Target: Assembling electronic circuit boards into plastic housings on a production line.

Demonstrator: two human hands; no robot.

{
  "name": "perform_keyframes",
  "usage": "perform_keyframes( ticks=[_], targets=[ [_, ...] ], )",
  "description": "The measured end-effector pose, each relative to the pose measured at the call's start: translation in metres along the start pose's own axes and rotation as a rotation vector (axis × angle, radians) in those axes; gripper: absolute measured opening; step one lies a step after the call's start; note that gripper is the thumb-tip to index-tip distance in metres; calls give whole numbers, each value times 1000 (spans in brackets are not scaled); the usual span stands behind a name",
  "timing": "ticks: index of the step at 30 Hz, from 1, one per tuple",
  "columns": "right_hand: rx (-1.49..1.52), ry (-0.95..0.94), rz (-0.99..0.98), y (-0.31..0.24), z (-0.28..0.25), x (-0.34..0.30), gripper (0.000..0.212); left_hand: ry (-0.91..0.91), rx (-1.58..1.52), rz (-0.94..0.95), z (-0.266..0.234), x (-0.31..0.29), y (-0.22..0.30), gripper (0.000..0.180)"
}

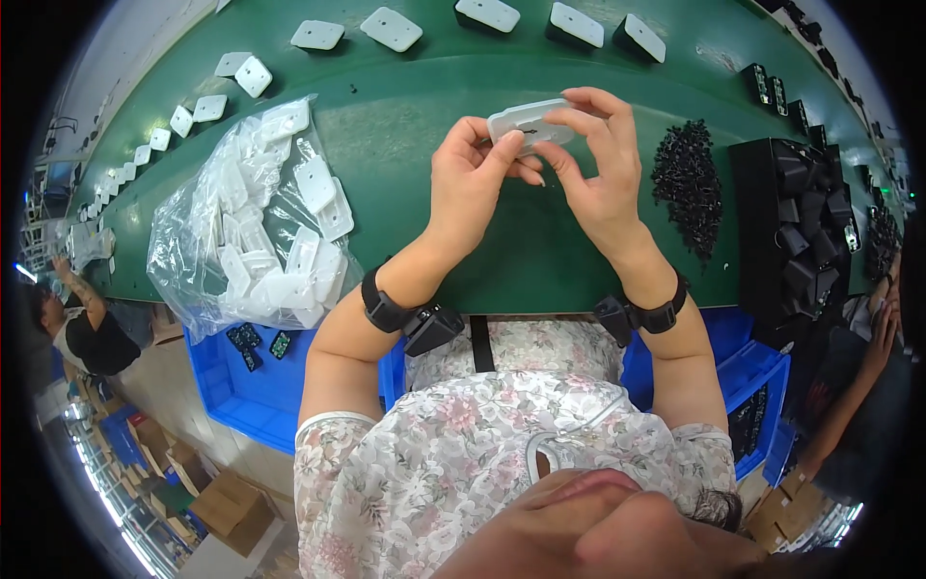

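Between my two hands, above the green tabletop (395,169), is a white plastic cover plate (502,124) with rounded corners, tilted toward me. My left hand (473,174) grips its left end, thumb pressed on the face near a small dark spot. At the right end, my right hand (598,159) pinches it between thumb and fingers. To the left lies a clear plastic bag (183,232) with several like white plates (313,183) in and on it. Close by my right hand is a pile of small black parts (687,183).
A black box (752,193) of black housings (796,174) stands at the right. White-topped black units (391,29) line the table's far side, curving left. Blue bins (241,391) with green circuit boards (281,344) sit below the front edge. Other people (96,333) are at both sides.
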State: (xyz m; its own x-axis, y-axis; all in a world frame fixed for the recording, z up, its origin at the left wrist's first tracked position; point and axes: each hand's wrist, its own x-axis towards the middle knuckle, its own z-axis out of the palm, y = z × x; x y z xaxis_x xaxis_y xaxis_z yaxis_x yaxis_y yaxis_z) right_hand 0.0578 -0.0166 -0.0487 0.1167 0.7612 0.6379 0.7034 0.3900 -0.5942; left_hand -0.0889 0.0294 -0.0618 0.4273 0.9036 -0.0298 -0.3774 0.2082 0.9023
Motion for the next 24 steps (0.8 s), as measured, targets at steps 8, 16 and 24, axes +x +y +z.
perform_keyframes(
  ticks=[8, 16, 24],
  targets=[
    [27, 52, -22, -2, 9, -3, 25, 3, -26, 72, 3, -3, 0, 14],
    [99, 47, 8, 2, 7, -2, 23, -10, 13, 81, 4, -2, 0, 14],
    [312, -302, 380, -1, -20, 4, 22, -161, 305, 240, -3, -5, 1, 6]
  ],
)
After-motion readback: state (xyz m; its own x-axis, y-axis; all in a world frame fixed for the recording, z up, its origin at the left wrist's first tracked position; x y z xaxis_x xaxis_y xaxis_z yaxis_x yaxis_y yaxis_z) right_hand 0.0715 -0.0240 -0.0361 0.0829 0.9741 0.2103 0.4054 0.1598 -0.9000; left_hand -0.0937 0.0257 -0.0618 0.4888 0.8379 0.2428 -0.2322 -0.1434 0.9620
